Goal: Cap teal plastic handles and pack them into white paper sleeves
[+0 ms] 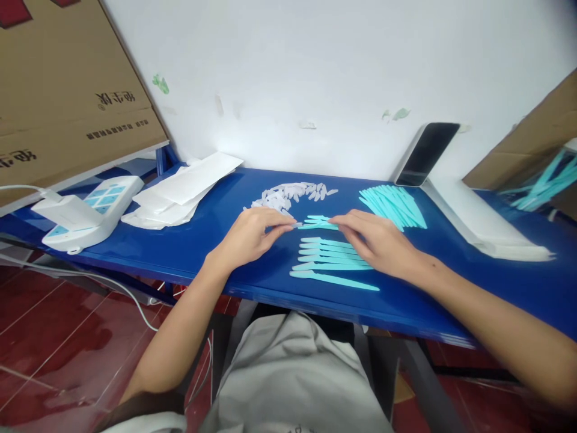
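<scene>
My left hand [258, 234] pinches a small translucent blade cap [297, 225] between thumb and fingertips. Facing it, my right hand [381, 240] is closed on the handle of a teal eyebrow razor [332, 221], its head pointing left toward the cap; whether the two touch is unclear. Just below, several capped teal razors [331, 263] lie in a row, heads to the left. A few more teal razors [315, 220] lie partly behind the held one. Behind my left hand spreads a pile of loose translucent caps [283, 195]. Beyond my right hand sits a stack of teal razors [394, 205].
On the blue table [243, 276], a power strip [94, 210] with a plugged-in charger and white paper bags [184, 189] are at left. A phone [427, 154] leans against the wall at right, beside clear plastic sleeves [487, 219]. Cardboard boxes [67, 90] flank both sides.
</scene>
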Tool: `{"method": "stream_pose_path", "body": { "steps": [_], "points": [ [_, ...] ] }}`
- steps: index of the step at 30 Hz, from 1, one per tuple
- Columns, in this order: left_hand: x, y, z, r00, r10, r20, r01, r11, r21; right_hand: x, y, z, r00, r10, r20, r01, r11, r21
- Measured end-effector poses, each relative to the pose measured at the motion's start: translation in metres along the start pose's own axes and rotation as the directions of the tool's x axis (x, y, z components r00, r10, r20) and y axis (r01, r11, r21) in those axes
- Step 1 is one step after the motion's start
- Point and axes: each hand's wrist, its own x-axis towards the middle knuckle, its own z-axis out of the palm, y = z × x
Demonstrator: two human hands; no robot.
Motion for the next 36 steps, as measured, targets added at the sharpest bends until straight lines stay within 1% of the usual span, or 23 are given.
{"method": "stream_pose_path", "body": {
  "steps": [4, 10, 14, 17, 20, 23, 27, 32, 36],
  "points": [
    [0.0, 0.0, 0.0, 1.0, 0.018, 0.011, -0.018, 1.0, 0.007, 0.0, 0.001, 0.0, 1.0, -0.011, -0.005, 0.011, 1.0, -0.017],
    [0.0, 0.0, -0.001, 1.0, 0.009, 0.026, -0.01, 0.999, 0.04, 0.002, 0.0, -0.002, 0.999, -0.021, -0.035, 0.019, 0.999, -0.046],
    [0.0, 0.003, 0.0, 0.999, 0.034, 0.034, -0.035, 0.999, 0.017, 0.002, -0.003, -0.002, 0.997, -0.035, -0.069, 0.03, 0.997, -0.065],
    [0.001, 0.005, 0.002, 0.999, 0.047, 0.001, -0.047, 0.999, -0.016, 0.002, -0.005, -0.003, 0.995, -0.046, -0.085, 0.037, 0.995, -0.096],
    [0.002, 0.01, 0.003, 0.999, 0.034, -0.043, -0.037, 0.998, -0.059, 0.002, -0.009, -0.005, 0.992, -0.068, -0.103, 0.053, 0.988, -0.144],
    [0.003, 0.015, 0.004, 0.997, 0.034, -0.067, -0.039, 0.997, -0.07, 0.002, -0.01, -0.007, 0.989, -0.093, -0.115, 0.071, 0.98, -0.184],
    [0.003, 0.021, 0.004, 0.995, 0.07, -0.069, -0.073, 0.996, -0.042, 0.001, -0.009, -0.007, 0.987, -0.127, -0.101, 0.102, 0.969, -0.224],
    [0.002, 0.024, 0.007, 0.989, 0.14, -0.044, -0.138, 0.989, 0.049, -0.001, -0.009, -0.006, 0.985, -0.152, -0.084, 0.126, 0.957, -0.262],
    [0.003, 0.024, 0.009, 0.984, 0.159, -0.074, -0.155, 0.986, 0.067, -0.001, -0.011, -0.006, 0.983, -0.158, -0.094, 0.127, 0.953, -0.274]
  ]
}}
